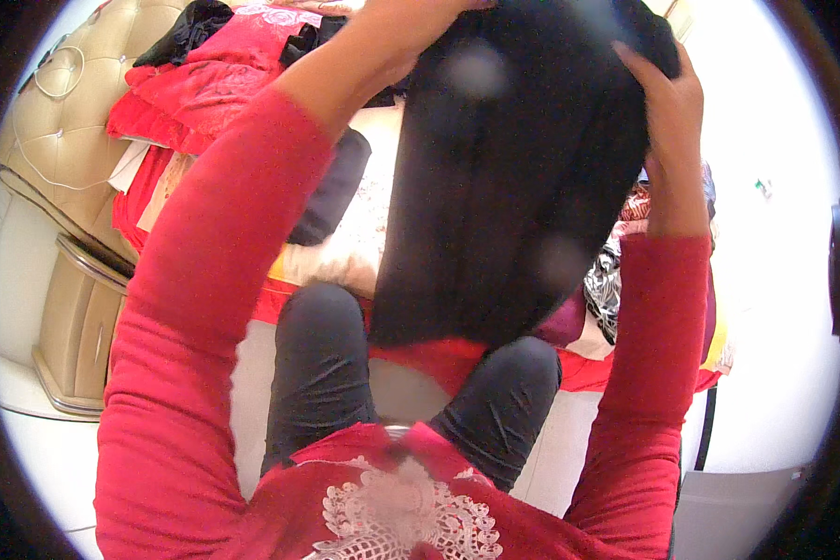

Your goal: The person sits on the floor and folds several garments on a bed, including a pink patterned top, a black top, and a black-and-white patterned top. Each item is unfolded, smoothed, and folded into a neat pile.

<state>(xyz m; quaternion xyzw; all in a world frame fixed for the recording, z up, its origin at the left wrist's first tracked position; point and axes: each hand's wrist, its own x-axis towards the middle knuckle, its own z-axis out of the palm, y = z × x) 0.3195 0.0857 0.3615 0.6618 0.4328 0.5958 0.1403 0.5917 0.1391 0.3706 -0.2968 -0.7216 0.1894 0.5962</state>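
Note:
A large piece of black cloth (504,189), seemingly a garment, hangs in front of me above the bed, its lower end near my knees. My right hand (665,91) grips its upper right edge, with the thumb on the near side. At the upper left of the cloth is my left hand (437,17), partly cut off by the top of the view; its fingers are mostly hidden. The cloth is stretched between both raised hands. Behind it, a rolled or folded dark grey cloth (336,185) lies on the light bedcover (378,168), partly covered by my left forearm.
Red patterned bedding (189,105) is heaped at the upper left, with black cloth (189,31) on top. A tufted beige headboard (91,91) and bedside cabinet (77,336) stand at left. Folded patterned clothes (605,280) lie at right. A white cable (35,164) crosses the headboard.

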